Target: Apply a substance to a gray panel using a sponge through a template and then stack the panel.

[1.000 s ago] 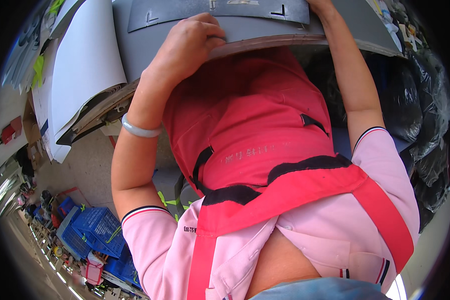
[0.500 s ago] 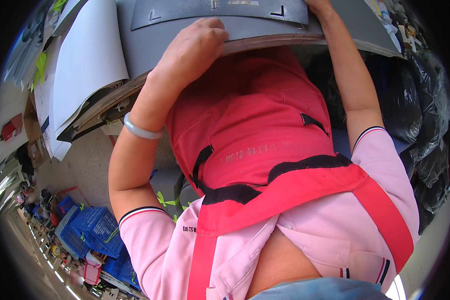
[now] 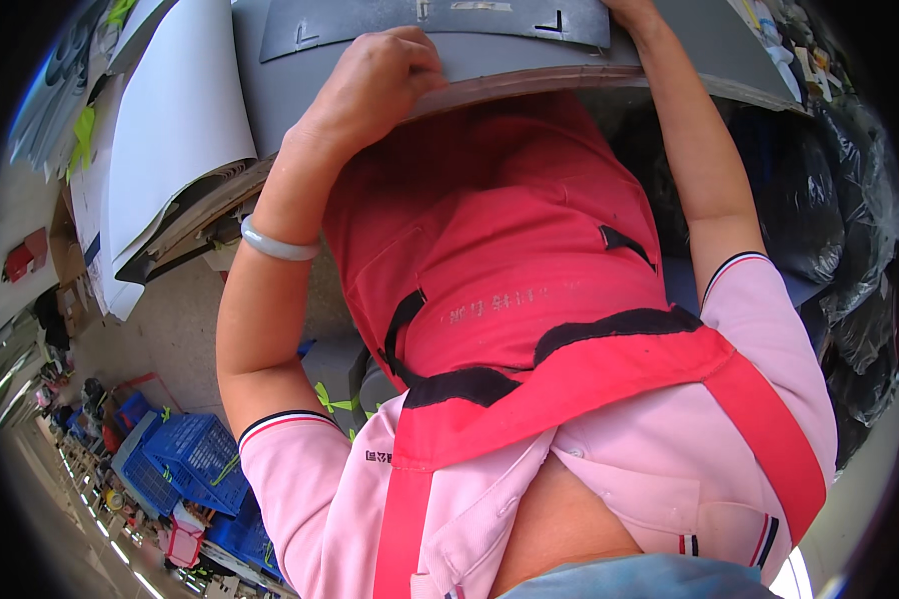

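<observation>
A dark grey flat template (image 3: 440, 28) with L-shaped cut-outs lies on the grey tabletop (image 3: 529, 58), close to its near edge. My left hand (image 3: 375, 85) is at that edge, just below the template's left half. Its fingers are curled together, and whether anything small is pinched in them is hidden. At the template's right end is my right hand (image 3: 631, 10), cut off by the top of the picture, so its fingers do not show.
Large pale sheets (image 3: 180, 130) curl over the table's left end. Black plastic bags (image 3: 804, 200) stand to the right below the tabletop. Blue crates (image 3: 195, 454) are on the floor at lower left. Small loose items (image 3: 804, 60) lie at the far right.
My left hand has moved slightly left and up, its fingers still curled. The template has shifted a little up and left in view. My right hand has barely moved.
</observation>
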The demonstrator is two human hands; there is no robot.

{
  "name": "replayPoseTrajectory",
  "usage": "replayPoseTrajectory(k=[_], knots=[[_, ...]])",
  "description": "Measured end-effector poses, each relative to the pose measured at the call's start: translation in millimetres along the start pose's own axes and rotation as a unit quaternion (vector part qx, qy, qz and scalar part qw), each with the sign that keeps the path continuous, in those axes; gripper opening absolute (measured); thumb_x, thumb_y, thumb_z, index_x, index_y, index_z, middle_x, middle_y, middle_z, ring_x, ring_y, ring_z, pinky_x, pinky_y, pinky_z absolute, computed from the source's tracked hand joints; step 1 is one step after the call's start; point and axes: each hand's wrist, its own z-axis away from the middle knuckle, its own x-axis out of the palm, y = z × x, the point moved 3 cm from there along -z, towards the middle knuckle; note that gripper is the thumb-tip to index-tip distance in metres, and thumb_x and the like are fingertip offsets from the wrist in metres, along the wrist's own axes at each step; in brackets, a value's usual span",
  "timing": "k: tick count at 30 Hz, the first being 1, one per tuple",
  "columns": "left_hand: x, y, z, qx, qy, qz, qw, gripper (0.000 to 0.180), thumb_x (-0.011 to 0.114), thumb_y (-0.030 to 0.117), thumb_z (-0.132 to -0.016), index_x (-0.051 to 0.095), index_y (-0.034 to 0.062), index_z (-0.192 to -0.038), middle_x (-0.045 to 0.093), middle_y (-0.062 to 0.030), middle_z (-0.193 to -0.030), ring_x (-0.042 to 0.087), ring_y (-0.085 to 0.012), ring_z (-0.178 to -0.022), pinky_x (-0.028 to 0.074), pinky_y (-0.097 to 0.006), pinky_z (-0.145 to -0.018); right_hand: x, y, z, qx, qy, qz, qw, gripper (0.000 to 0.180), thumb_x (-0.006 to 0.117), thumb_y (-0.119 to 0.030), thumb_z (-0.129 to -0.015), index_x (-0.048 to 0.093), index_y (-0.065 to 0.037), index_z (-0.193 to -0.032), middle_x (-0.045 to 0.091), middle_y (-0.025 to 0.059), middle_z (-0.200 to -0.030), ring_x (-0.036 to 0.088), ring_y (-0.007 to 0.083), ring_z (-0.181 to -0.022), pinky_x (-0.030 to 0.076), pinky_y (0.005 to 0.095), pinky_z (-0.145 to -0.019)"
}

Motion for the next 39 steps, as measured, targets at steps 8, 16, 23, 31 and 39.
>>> replayPoseTrajectory(k=[8,16,23,31,39], knots=[[0,2,0,0.01,-0.01,-0.019,1.0,0.009,0.07,0.004,-0.091,0.071,-0.0039,-0.096,0.07,-0.0111,-0.1,0.068,-0.0298,-0.086,0.055,-0.036,-0.082,-1,-1,1,0.005,-0.006,0.025,1.0,0.023,0.07,-0.028,-0.1,0.069,-0.005,-0.097,0.064,-0.0033,-0.089,0.054,0.0069,-0.081,0.047,0.0252,-0.074],[8,14,20,0.064,0.043,-0.172,0.982,0.034,0.063,-0.004,-0.086,0.067,0.0054,-0.118,0.065,-0.0121,-0.118,0.063,-0.0339,-0.11,0.053,-0.042,-0.096,2,-10,6,0.009,0.004,0.018,1.0,0.024,0.069,-0.028,-0.1,0.069,-0.004,-0.097,0.065,-0.0023,-0.088,0.055,0.0078,-0.081,0.047,0.0258,-0.075],[-7,15,27,0.001,0.064,-0.22,0.973,0.04,0.061,-0.004,-0.08,0.067,0.0063,-0.118,0.064,-0.0092,-0.114,0.061,-0.0307,-0.111,0.052,-0.041,-0.097,1,-9,4,0.016,0.01,-0.034,0.999,0.023,0.072,-0.027,-0.099,0.069,-0.005,-0.095,0.065,-0.0031,-0.087,0.055,0.007,-0.079,0.047,0.0242,-0.072],[85,67,-99,0.163,0.066,-0.145,0.974,0.042,0.067,0.002,-0.08,0.068,0.007,-0.121,0.065,-0.0102,-0.119,0.062,-0.0321,-0.112,0.051,-0.041,-0.099,-65,-49,10,0.034,0.089,-0.291,0.952,0.016,0.071,-0.024,-0.1,0.068,-0.01,-0.106,0.069,-0.0026,-0.092,0.064,0.007,-0.078,0.052,0.0218,-0.071],[147,114,-184,0.157,0.267,0.072,0.948,0.031,0.064,0.011,-0.086,0.064,-0.0006,-0.116,0.068,-0.0221,-0.115,0.065,-0.0402,-0.105,0.051,-0.05,-0.09,-82,-81,60,0.014,0.174,-0.297,0.939,0.021,0.072,-0.027,-0.099,0.068,-0.01,-0.11,0.07,-0.0023,-0.095,0.065,0.0071,-0.081,0.052,0.0235,-0.075]])
